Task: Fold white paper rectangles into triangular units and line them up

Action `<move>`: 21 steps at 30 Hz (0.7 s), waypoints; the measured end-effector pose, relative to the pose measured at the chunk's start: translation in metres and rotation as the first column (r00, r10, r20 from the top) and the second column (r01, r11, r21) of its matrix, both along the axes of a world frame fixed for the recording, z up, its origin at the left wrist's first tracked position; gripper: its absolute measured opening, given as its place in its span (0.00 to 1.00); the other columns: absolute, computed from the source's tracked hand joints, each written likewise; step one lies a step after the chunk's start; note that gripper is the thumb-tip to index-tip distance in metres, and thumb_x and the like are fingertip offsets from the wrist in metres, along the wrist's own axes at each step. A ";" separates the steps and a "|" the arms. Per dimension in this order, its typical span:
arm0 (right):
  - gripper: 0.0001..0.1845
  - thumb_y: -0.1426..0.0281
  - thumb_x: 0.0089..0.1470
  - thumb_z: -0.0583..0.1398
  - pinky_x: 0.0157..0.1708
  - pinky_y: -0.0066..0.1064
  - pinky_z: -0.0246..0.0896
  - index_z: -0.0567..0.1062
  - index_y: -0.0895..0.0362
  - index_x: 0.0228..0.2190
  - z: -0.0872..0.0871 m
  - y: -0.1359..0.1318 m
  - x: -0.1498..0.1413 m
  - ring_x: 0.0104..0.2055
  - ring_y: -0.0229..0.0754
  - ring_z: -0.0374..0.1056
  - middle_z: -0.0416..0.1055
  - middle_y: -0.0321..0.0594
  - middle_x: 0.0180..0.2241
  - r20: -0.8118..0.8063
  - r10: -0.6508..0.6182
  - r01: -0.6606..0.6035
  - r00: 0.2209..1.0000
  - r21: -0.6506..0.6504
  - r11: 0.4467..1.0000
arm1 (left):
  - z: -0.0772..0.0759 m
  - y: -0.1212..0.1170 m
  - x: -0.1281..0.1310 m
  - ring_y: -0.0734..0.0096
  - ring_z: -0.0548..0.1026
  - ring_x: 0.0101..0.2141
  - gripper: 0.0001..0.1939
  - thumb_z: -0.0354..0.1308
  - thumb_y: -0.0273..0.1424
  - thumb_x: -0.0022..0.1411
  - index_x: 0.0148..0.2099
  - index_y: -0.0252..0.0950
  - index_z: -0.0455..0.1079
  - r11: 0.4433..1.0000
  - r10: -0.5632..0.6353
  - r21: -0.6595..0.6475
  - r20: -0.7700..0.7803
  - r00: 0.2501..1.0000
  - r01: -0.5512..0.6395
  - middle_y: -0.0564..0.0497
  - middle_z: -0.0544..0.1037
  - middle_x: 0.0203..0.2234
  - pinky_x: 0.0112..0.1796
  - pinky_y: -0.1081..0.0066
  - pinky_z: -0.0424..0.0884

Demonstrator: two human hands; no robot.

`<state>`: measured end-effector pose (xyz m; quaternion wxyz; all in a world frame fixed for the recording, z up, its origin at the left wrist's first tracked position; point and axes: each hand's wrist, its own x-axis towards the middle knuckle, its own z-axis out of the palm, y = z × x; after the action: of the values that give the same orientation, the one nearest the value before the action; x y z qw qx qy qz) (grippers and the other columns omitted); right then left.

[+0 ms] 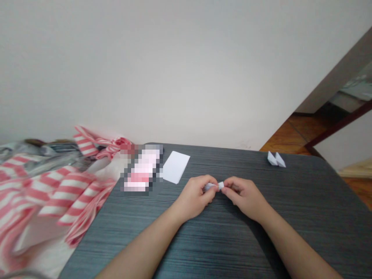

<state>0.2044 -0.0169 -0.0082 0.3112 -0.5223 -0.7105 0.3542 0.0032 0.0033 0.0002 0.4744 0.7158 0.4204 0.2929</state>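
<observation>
Between my two hands, just above the dark table point(186, 240), is a small folded piece of white paper point(221, 185). My left hand point(197, 195) pinches its left part between thumb and fingers, and those fingers hide some of it. At its right end, the thumb and forefinger of my right hand point(244, 195) close on the paper's edge. A stack of white paper sheets point(176, 167) lies flat beyond my left hand. Farther off to the right, a folded white paper piece with two pointed parts point(276, 159) stands on the tabletop.
Left of the sheets lies a flat object blurred by pixels point(142, 168). Red-and-white striped cloth point(72, 190) is heaped along the table's left side. A pale wall point(186, 77) rises behind the table, and wooden floor point(293, 130) shows at the right.
</observation>
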 end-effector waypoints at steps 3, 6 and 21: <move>0.10 0.69 0.59 0.58 0.19 0.23 0.53 0.75 0.57 0.27 0.004 0.001 0.000 0.18 0.33 0.61 0.66 0.31 0.18 0.025 0.037 -0.036 0.999 -0.039 0.999 | 0.000 0.000 0.000 0.76 0.69 0.21 0.08 0.53 0.31 0.64 0.37 0.35 0.73 1.000 -0.012 -0.016 0.010 1.000 0.013 0.55 0.73 0.20 0.24 0.78 0.62; 0.11 0.70 0.59 0.57 0.20 0.23 0.54 0.76 0.57 0.26 0.007 0.000 0.000 0.17 0.33 0.62 0.67 0.30 0.17 0.020 0.046 -0.045 0.999 -0.048 0.998 | 0.000 0.000 0.000 0.76 0.70 0.20 0.09 0.53 0.31 0.64 0.37 0.34 0.73 0.999 -0.016 -0.035 0.021 1.000 0.016 0.55 0.73 0.20 0.23 0.78 0.63; 0.09 0.71 0.58 0.59 0.20 0.23 0.53 0.73 0.57 0.26 0.003 -0.001 0.000 0.20 0.34 0.59 0.65 0.31 0.18 -0.012 0.039 -0.039 0.999 0.004 0.999 | -0.007 -0.002 0.000 0.77 0.70 0.20 0.08 0.57 0.35 0.64 0.42 0.36 0.66 0.993 0.024 -0.119 0.133 0.991 -0.008 0.57 0.72 0.20 0.22 0.78 0.63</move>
<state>0.2046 -0.0179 -0.0048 0.3096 -0.5056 -0.7193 0.3621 0.0036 0.0018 -0.0073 0.5408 0.6618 0.4098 0.3189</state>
